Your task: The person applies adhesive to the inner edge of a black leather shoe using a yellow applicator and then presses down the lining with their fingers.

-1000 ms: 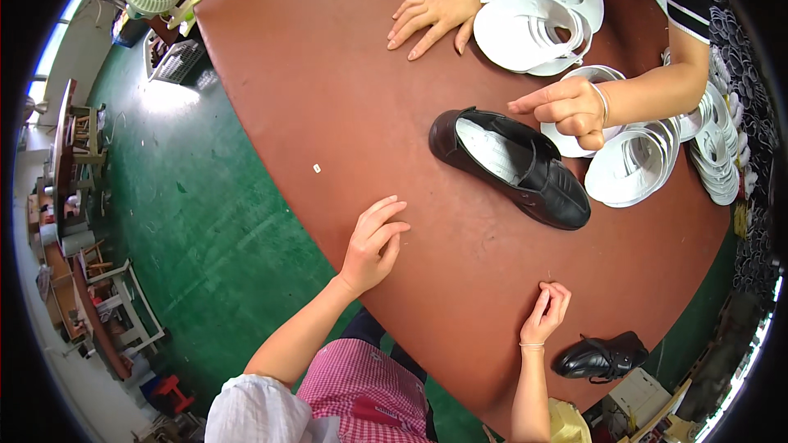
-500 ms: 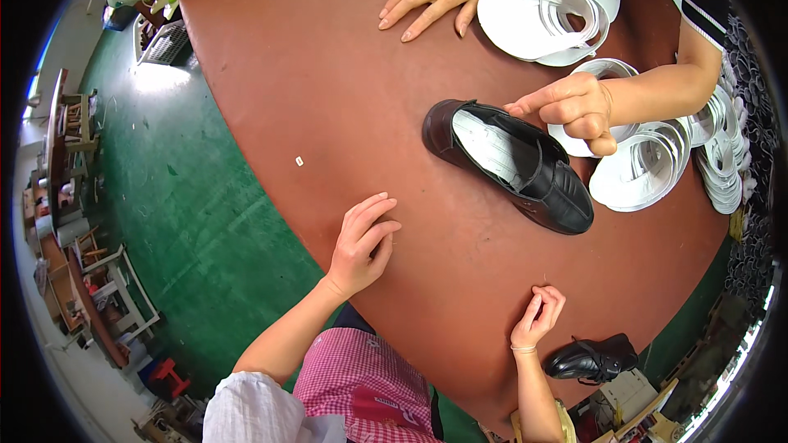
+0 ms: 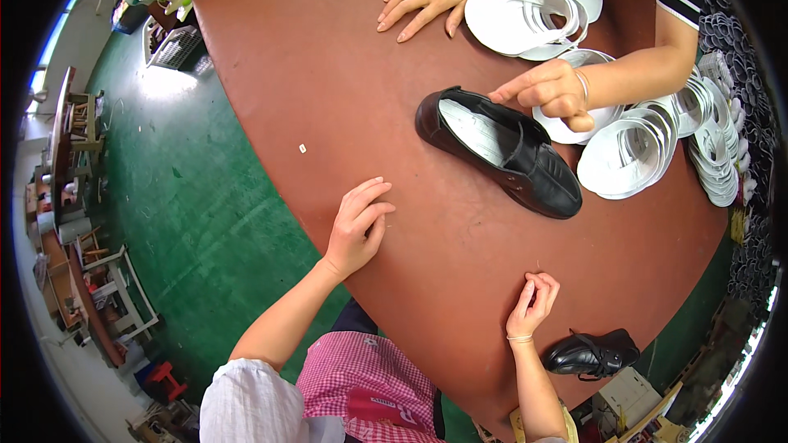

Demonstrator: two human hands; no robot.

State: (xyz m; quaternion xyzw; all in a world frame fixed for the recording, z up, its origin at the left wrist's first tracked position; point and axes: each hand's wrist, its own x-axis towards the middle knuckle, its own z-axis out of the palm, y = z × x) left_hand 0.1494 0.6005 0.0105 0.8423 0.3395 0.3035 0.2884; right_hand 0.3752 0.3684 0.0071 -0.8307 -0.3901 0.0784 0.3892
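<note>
1. Brown table (image 3: 328,74): it carries the shoes and the white pieces.
2. Stacked white ring-shaped pieces (image 3: 505,20): heaped along the far right; thin and probably flexible.
3. Black leather low-cut shoe (image 3: 517,156): upright on the table beyond and between the person's two hands, toe pointing right and nearer, pale insole showing. It should be fairly light and sturdy, stiff at sole and heel, softer around the opening; the glossy upper may slip a little. The surest hold looks to be around the heel, with a second hand across the toe; the collar would likely fold under a pinch.
4. Black lace-up shoe (image 3: 591,354): by the table's right edge, just beside the right forearm.
5. Co-worker's pointing hand (image 3: 554,94): index finger at the collar; contact unclear.
6. Left hand (image 3: 357,226): fingers loosely bent, parted from the thumb, holding nothing visible.
7. Right hand (image 3: 533,303): fingers curled toward the thumb; cannot tell whether they meet.
</note>
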